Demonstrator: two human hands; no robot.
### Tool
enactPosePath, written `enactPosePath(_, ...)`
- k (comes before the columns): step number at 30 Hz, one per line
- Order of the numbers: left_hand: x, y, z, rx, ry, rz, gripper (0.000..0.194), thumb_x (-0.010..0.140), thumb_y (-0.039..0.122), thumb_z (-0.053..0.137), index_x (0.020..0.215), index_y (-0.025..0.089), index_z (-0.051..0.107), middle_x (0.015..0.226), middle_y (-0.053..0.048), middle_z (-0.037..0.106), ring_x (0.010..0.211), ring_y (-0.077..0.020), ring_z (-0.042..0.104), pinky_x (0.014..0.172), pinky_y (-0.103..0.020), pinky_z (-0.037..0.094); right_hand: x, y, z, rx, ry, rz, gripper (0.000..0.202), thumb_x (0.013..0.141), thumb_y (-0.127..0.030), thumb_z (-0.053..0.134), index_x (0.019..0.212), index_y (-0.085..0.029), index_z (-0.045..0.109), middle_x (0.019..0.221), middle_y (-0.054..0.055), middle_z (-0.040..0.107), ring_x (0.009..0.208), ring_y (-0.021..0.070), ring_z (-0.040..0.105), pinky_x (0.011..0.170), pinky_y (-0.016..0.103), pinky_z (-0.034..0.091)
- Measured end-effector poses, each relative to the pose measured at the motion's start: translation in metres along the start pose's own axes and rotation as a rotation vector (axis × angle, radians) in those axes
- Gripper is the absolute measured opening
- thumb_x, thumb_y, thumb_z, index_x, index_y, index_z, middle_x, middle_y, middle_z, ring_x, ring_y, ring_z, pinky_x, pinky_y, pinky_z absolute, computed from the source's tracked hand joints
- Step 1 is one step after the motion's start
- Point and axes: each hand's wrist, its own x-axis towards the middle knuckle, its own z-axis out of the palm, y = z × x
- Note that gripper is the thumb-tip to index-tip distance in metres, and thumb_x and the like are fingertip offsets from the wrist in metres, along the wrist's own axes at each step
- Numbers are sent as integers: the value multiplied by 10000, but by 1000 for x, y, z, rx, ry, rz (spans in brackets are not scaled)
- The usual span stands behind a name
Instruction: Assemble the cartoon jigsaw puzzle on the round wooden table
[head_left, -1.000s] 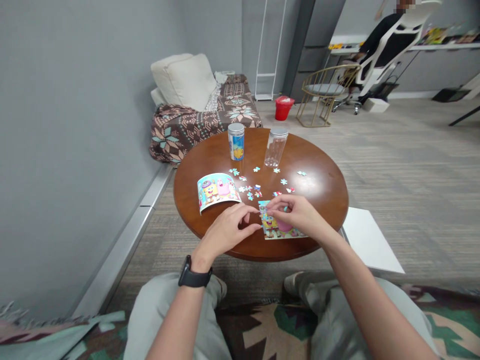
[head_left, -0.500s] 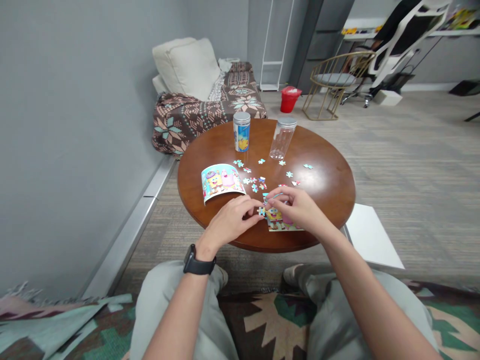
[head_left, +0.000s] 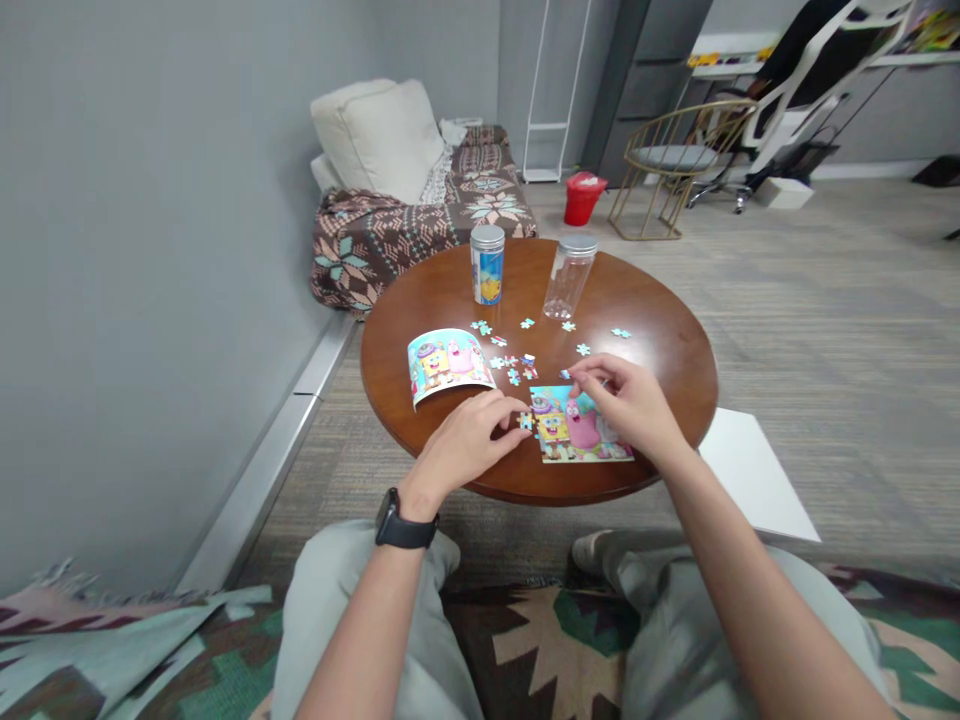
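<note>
A partly assembled cartoon jigsaw puzzle [head_left: 581,428] lies flat near the front edge of the round table. At its left side, my left hand [head_left: 472,435] has thumb and index finger closed around a loose puzzle piece [head_left: 526,421]. Over the puzzle's upper right part is my right hand [head_left: 628,402], its fingers curved and slightly apart. Beside its fingertips, just past the top edge of the puzzle, lies a small blue, white and red piece [head_left: 565,374]. The right hand covers part of the picture. Several loose pieces [head_left: 514,376] are scattered beyond the puzzle.
A curved picture card [head_left: 450,362] stands left on the wooden table [head_left: 420,290]. Behind the pieces are a labelled jar [head_left: 487,268] and a clear jar [head_left: 570,280], both lidded. Farther off are a covered sofa [head_left: 420,225], a red bin [head_left: 582,200] and a gold-framed chair [head_left: 671,160].
My right hand has moved right, from the puzzle's left edge to its upper right, uncovering more of the picture. The left hand stays at the piece on the left.
</note>
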Motion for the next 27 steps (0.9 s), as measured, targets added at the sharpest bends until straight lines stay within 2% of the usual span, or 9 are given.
enactPosePath(5,-1,0,1,-69,47,-20,167,892,204,565,1047,202,626,899,-1,566,763,-122,543,727,-253,456,-1,11,-4,-37,82,-2,210,834,-360,584,849,-175,682,643,30,681,594,165,626,577,267,459)
enactPosePath(12,0,-1,1,-148,99,0,149,875,117,502,890,182,635,888,-13,613,787,-126,560,753,-252,455,-3,16,-2,-32,100,16,216,827,-373,602,853,-176,688,633,22,668,593,164,623,567,258,464)
enactPosePath(22,0,-2,0,-152,102,-58,101,904,174,527,904,188,627,870,-4,644,764,-128,566,747,-260,455,-2,22,-3,-74,85,7,242,834,-401,592,857,-180,689,640,27,670,605,171,625,587,263,461)
enactPosePath(27,1,-4,3,-114,108,-24,125,895,138,511,859,188,620,908,-22,630,836,-144,576,796,-277,466,-3,19,-2,-94,87,-2,225,829,-376,580,846,-178,684,627,25,672,581,166,612,584,270,458)
